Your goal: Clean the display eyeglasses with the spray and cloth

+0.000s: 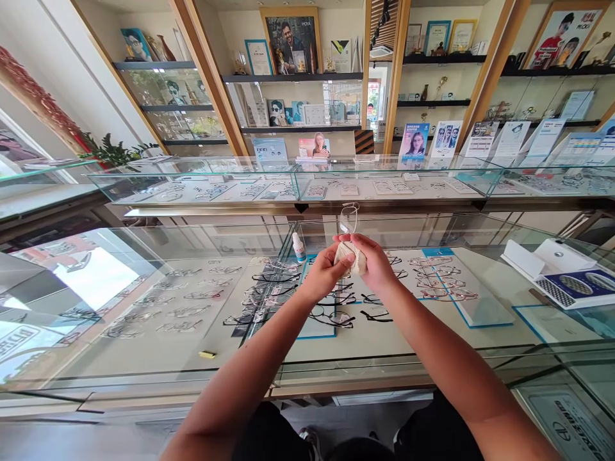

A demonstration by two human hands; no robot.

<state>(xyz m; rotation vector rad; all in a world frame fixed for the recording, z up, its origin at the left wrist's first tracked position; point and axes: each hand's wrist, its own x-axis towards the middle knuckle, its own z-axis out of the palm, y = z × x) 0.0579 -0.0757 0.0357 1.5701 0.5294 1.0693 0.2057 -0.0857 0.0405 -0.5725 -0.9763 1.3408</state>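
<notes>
Eyeglasses (356, 221), 1 pair, rise past the hands above the glass worktop (360, 358), 1 lens plainly showing. The left hand's (323, 272) grip is closed on 1 beige cloth (358, 260); the right hand's (377, 259) grip closes round the same cloth. Near the left hand, 1 white bottle (298, 250) stands toward the worktop's far edge, contents indistinct. The worktop's glass case holds rows of frames (276, 277), too overlapped to count. 1 open white box (545, 259) sits toward the right end.
</notes>
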